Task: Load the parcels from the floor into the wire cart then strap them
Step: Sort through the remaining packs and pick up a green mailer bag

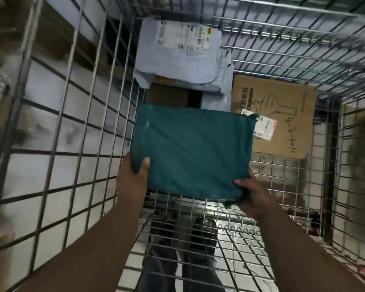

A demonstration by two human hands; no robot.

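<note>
Parcel: green mailer (192, 152) held flat inside the wire cart (72, 123), above its mesh floor.
Left hand (133, 180): grips near-left corner, thumb on top.
Right hand (251, 194): pinches near-right corner.
Neighbours: grey mailers (177, 53), cardboard box (282, 114) behind.
Advice: lower level, probably snug against them.

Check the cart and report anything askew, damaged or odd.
Nothing looks damaged. The brown cardboard box lies slightly skewed to the wire cart grid. Both hands, left and right, hold the teal plastic mailer level.
</note>
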